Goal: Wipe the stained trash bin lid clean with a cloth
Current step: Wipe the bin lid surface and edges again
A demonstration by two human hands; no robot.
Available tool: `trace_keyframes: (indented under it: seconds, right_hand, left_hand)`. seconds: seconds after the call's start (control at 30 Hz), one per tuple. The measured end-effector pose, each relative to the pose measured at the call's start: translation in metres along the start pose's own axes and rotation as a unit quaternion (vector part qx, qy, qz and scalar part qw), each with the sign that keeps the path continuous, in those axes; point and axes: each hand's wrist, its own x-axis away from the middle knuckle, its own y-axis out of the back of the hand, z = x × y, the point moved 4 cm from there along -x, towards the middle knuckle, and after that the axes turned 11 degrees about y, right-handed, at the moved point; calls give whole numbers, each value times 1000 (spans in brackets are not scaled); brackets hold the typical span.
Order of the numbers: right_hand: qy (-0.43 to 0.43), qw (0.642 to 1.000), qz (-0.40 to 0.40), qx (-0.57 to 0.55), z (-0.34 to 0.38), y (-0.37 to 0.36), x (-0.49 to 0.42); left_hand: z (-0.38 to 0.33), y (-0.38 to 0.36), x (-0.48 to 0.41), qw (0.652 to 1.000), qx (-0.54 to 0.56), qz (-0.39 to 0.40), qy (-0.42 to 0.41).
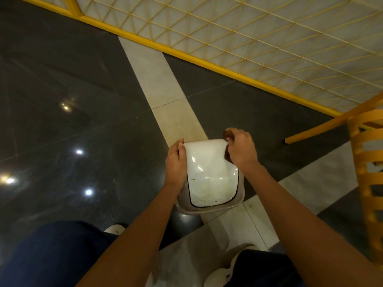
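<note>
left hand (176,162) grips the lid (209,179) at its left edge; right hand (240,148) pinches the cloth (227,155) against its far-right corner.

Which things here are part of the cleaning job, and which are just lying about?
In the job: white plastic trash bin lid, speckled brown near its front; brown cloth gripped by the right hand; left hand holding the lid's side.
Just around: yellow slatted chair; yellow wire-mesh fence.

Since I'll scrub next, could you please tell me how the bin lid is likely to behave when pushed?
The lid shows glare, so it is probably slippery. The dark gap round its panel suggests a flap that may tip inward. The left hand holding its edge hints it is light.
</note>
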Motion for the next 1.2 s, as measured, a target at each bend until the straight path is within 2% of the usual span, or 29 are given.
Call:
trace_keyframes:
  seconds: [0.1,0.23,0.43,0.57,0.8,0.93,1.1,1.2]
  right_hand:
    - [-41,998,-20,-44,-14,0,1]
    - [-33,997,-43,-52,-12,-6,3]
    - [-24,995,-76,-59,-15,-11,5]
    - [-31,990,-104,-93,-16,-13,10]
    - [-29,966,-204,-156,-15,-22,80]
    - [-7,970,-185,-155,-21,-21,80]
    - [16,989,-98,-113,-23,-8,30]
    - [6,978,-151,-141,-17,-13,57]
  left_hand:
    - [-8,-2,-7,998,-50,11,-23]
    - [-16,-1,-11,990,-130,3,-59]
    - [-12,-11,-15,982,-188,32,6]
    - [-16,-15,-16,980,-187,33,54]
    - [-25,-18,-12,976,-215,19,-9]
    - [-26,-18,-10,974,-224,19,-29]
    - [-26,-17,-9,973,-228,17,-28]
    - [-26,-16,-7,975,-219,18,-23]
